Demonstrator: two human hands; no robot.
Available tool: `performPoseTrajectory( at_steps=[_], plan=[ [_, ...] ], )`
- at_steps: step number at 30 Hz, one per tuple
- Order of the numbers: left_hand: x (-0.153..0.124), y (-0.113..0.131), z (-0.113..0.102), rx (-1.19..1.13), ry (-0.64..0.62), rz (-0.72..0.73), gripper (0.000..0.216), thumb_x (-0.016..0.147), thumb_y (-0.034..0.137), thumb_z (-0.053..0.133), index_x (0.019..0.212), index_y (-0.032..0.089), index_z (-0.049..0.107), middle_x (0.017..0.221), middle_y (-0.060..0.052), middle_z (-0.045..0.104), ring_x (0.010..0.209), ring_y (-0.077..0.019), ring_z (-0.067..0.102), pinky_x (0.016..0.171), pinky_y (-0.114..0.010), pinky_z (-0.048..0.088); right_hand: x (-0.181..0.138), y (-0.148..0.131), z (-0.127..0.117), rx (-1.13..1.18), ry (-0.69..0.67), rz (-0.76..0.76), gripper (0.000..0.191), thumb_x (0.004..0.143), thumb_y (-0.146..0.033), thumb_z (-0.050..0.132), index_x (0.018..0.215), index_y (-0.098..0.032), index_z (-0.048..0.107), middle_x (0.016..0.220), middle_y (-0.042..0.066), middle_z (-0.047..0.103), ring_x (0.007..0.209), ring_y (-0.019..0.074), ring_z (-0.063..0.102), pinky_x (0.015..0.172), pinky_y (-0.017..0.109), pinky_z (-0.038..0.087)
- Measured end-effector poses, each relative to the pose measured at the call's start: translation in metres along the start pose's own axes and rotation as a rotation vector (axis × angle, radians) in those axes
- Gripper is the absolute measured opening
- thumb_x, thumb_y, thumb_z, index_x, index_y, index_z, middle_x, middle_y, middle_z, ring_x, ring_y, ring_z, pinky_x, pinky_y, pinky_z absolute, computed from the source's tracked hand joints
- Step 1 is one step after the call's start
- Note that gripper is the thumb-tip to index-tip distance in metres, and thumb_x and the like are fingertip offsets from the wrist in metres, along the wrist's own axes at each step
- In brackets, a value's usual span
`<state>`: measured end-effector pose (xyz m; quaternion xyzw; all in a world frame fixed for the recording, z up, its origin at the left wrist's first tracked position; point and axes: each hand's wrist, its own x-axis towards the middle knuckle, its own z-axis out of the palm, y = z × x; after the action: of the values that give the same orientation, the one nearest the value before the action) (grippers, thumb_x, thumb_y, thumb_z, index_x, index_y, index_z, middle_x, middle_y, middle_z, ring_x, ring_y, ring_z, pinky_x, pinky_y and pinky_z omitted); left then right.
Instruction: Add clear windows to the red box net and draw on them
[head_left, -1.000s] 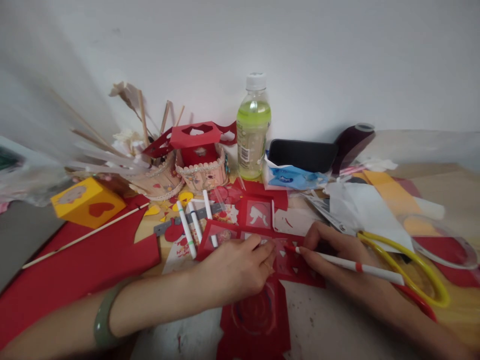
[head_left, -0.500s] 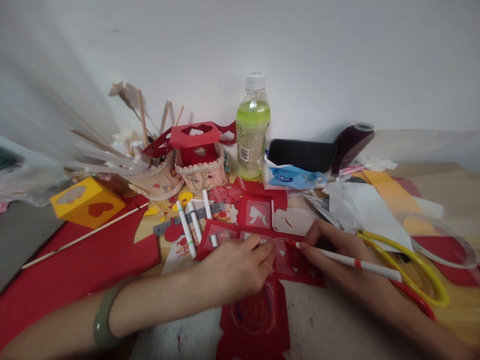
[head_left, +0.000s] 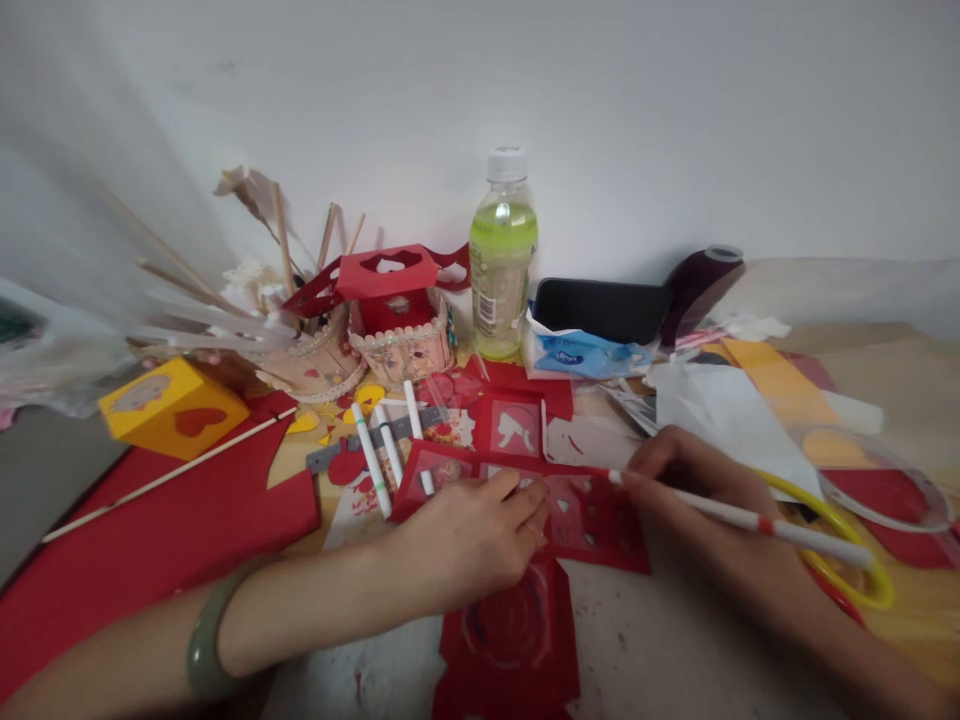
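A red paper cut-out (head_left: 517,690) shaped like an unfolded box lies in front of me, with clear film over its windows. My left hand (head_left: 480,535), wearing a green bangle, presses down on its middle, the fingers bent and close together; their tips are partly hidden. My right hand (head_left: 694,490) is closed round a white marker pen (head_left: 724,512) with a red band. The pen's red tip points left, just over the panel with small triangular holes; whether it touches is unclear. Another panel (head_left: 516,428) shows a white animal shape.
Several capped markers (head_left: 371,460) lie left of the cut-out on a grey ruler (head_left: 322,458). Behind stand a green drink bottle (head_left: 504,260), a tissue pack (head_left: 577,352) and a phone (head_left: 600,310). A yellow box (head_left: 172,408) is at left, yellow-handled scissors (head_left: 877,590) at right.
My right hand has moved right and slightly up with the marker, drawing its tip away from the holed panel's middle. My left hand has stayed in place.
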<state>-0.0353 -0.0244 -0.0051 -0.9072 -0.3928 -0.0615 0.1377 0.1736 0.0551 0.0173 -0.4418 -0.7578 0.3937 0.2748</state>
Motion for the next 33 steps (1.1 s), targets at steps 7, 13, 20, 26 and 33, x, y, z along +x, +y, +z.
performPoseTrajectory(
  at_steps=[7, 13, 20, 26, 33],
  plan=[
    [-0.002, 0.0, 0.003, 0.001, -0.015, -0.002, 0.023, 0.085, 0.02, 0.06, 0.107, 0.013, 0.063, 0.118, -0.007, 0.063, 0.084, -0.0195, 0.057, 0.05, -0.026, 0.047, 0.005, 0.001, -0.017, 0.059, 0.058, 0.17, 0.037, 0.082, -0.048, 0.055, 0.059, -0.021, 0.045, 0.051, -0.004, 0.044, 0.049, 0.0107, 0.037, 0.046, 0.024, 0.028],
    [-0.004, 0.001, 0.005, -0.015, 0.028, -0.029, 0.023, 0.087, 0.022, 0.058, 0.108, 0.013, 0.062, 0.116, -0.006, 0.064, 0.086, -0.0191, 0.056, 0.051, -0.025, 0.047, -0.005, 0.019, -0.019, 0.135, 0.025, 0.077, 0.029, 0.076, -0.036, 0.063, 0.061, -0.022, 0.042, 0.057, -0.005, 0.042, 0.052, 0.0106, 0.036, 0.045, 0.023, 0.028],
    [-0.005, 0.0, 0.008, -0.018, 0.051, -0.03, 0.02, 0.087, 0.022, 0.059, 0.105, 0.014, 0.064, 0.116, -0.006, 0.064, 0.086, -0.0183, 0.056, 0.052, -0.025, 0.047, -0.031, 0.016, -0.013, -0.018, -0.095, -0.108, 0.028, 0.081, -0.033, 0.055, 0.059, -0.022, 0.043, 0.055, -0.003, 0.048, 0.05, 0.012, 0.043, 0.043, 0.023, 0.034],
    [-0.003, 0.001, 0.005, -0.01, 0.067, -0.031, 0.019, 0.085, 0.022, 0.061, 0.101, 0.014, 0.065, 0.115, -0.005, 0.064, 0.086, -0.0194, 0.056, 0.052, -0.026, 0.047, -0.031, 0.011, -0.006, -0.124, -0.226, -0.061, 0.028, 0.084, -0.037, 0.052, 0.061, -0.022, 0.048, 0.057, -0.002, 0.054, 0.05, 0.0125, 0.047, 0.044, 0.023, 0.036],
    [-0.003, 0.0, 0.005, -0.011, 0.066, -0.03, 0.02, 0.085, 0.022, 0.061, 0.103, 0.014, 0.064, 0.114, -0.005, 0.065, 0.085, -0.0192, 0.056, 0.053, -0.026, 0.047, -0.032, 0.016, -0.006, -0.162, -0.262, -0.061, 0.027, 0.086, -0.039, 0.052, 0.065, -0.022, 0.049, 0.059, -0.002, 0.057, 0.051, 0.012, 0.049, 0.044, 0.022, 0.036]
  ],
)
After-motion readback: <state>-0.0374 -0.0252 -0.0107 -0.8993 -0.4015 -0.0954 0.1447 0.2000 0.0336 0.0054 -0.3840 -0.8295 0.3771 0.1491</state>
